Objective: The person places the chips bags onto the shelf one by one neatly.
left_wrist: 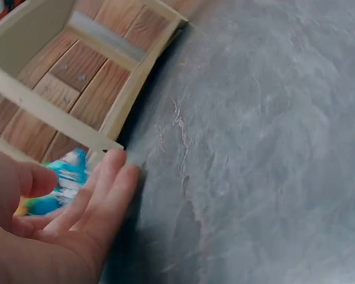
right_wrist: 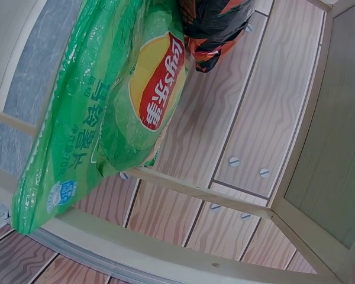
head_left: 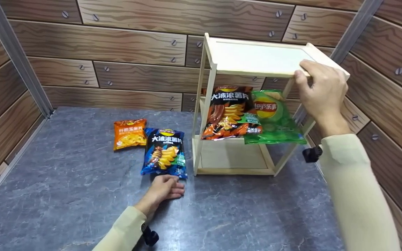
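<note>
My left hand (head_left: 162,191) lies low over the floor at the bottom edge of a blue bag of potato chips (head_left: 166,151). Its fingers are extended and loose; in the left wrist view the bag (left_wrist: 71,177) shows past the thumb, and whether they touch is unclear. My right hand (head_left: 323,85) grips the front right part of the top board of a wooden rack (head_left: 257,57). On the rack's middle level, an orange-and-black chip bag (head_left: 230,113) and a green Lay's bag (head_left: 274,118) lean side by side, the green one jutting out at the right front.
A small orange snack bag (head_left: 130,134) lies left of the blue bag, close against it. The rack's lower board (head_left: 236,153) stands near the grey marbled floor (head_left: 82,195). Wood-patterned walls (head_left: 134,45) with metal corner strips enclose the back and sides.
</note>
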`<control>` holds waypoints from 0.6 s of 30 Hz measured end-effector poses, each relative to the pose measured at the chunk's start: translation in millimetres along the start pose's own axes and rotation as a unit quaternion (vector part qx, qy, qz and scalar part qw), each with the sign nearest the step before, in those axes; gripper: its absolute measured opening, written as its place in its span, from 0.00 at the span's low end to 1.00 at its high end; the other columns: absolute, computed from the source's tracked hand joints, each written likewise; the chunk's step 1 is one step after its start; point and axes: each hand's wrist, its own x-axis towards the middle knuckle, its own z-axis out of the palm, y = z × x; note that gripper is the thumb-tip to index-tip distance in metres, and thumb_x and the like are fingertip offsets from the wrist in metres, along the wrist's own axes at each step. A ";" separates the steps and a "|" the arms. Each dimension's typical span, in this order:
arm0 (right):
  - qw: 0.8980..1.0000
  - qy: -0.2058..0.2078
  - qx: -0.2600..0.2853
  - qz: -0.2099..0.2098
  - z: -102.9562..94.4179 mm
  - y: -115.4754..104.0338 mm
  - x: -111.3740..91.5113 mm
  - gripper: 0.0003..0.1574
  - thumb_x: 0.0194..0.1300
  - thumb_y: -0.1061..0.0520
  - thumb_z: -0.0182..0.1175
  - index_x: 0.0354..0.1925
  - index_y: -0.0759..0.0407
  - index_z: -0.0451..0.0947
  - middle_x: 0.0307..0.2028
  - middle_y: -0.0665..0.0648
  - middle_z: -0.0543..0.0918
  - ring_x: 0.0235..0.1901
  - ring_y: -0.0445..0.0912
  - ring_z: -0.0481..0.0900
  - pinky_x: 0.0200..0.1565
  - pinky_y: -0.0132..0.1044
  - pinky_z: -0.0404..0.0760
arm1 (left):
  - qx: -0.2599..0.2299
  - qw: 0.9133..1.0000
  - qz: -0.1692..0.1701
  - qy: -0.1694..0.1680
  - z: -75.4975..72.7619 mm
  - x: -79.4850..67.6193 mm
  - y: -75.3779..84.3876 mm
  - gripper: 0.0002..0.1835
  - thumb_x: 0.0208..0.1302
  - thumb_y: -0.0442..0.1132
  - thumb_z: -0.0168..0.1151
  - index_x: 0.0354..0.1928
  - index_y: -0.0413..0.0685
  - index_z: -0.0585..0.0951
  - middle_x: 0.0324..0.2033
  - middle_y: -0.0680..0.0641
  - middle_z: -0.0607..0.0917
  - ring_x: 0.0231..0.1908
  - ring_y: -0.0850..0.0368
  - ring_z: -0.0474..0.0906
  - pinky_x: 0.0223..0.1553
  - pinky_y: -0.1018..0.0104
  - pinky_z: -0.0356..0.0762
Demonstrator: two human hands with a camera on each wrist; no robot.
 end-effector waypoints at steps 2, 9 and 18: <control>1.000 -0.001 -0.001 0.000 -0.6 0.4 -0.3 0.31 0.65 0.38 0.48 0.49 0.56 0.85 0.52 0.55 0.87 0.54 0.59 0.82 0.57 0.58 0.69 | 0.039 0.999 0.026 -0.001 2.7 -1.3 4.0 0.20 0.72 0.31 0.45 0.60 0.24 0.71 0.46 0.29 0.85 0.36 0.49 0.89 0.42 0.57 0.87; 1.000 -0.001 -0.001 0.003 -0.4 -0.2 -1.1 0.31 0.65 0.38 0.48 0.50 0.56 0.85 0.52 0.56 0.87 0.54 0.59 0.82 0.58 0.57 0.69 | 0.170 0.975 0.138 0.040 2.1 3.3 29.1 0.16 0.69 0.29 0.50 0.55 0.33 0.79 0.44 0.35 0.87 0.42 0.43 0.87 0.46 0.55 0.86; 1.000 -0.001 -0.001 0.006 -1.3 -1.1 -0.7 0.31 0.65 0.38 0.49 0.50 0.56 0.85 0.53 0.55 0.87 0.55 0.58 0.82 0.59 0.56 0.69 | 0.413 0.813 0.390 0.132 -5.7 9.3 52.6 0.16 0.63 0.29 0.59 0.53 0.39 0.82 0.45 0.41 0.88 0.46 0.47 0.84 0.49 0.54 0.83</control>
